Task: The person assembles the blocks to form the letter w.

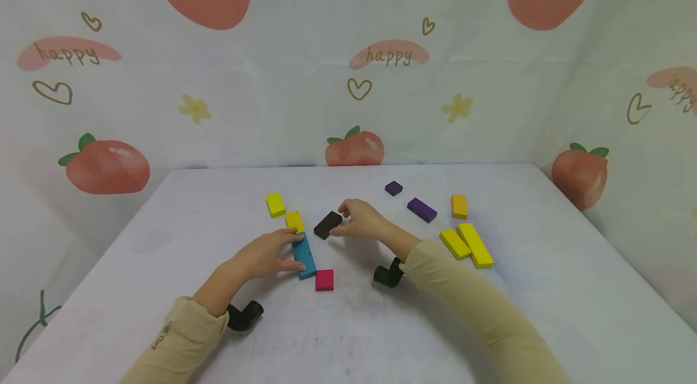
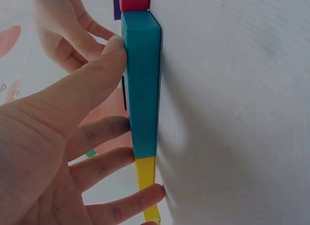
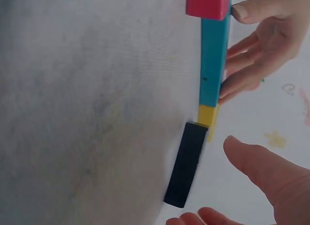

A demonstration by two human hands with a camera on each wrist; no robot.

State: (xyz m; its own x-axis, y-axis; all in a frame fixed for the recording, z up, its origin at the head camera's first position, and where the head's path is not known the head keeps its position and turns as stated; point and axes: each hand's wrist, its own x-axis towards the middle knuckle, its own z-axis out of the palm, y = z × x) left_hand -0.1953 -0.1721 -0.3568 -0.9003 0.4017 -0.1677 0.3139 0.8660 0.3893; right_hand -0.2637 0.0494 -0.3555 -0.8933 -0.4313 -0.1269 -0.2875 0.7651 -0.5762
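Note:
In the head view, a long blue block (image 1: pixel 304 256) lies end to end with a yellow block (image 1: pixel 294 221), and a red square block (image 1: pixel 324 280) sits at its near end. My left hand (image 1: pixel 265 256) rests thumb and fingertips on the blue block. The left wrist view shows its fingers (image 2: pixel 101 162) spread and fairly straight, reaching to the yellow block. Around a dark brown block (image 1: pixel 328 225) my right hand (image 1: pixel 362 221) spreads its thumb and fingers. In the right wrist view, a gap separates the thumb (image 3: pixel 256 162) from the dark block (image 3: pixel 186 164).
Another yellow block (image 1: pixel 276 205) lies at the far left. To the right are a small purple block (image 1: pixel 394 188), a longer purple block (image 1: pixel 422 210), an orange block (image 1: pixel 459 206) and two yellow blocks (image 1: pixel 475 245). A printed cloth (image 1: pixel 294 100) hangs behind the white table (image 1: pixel 179 239).

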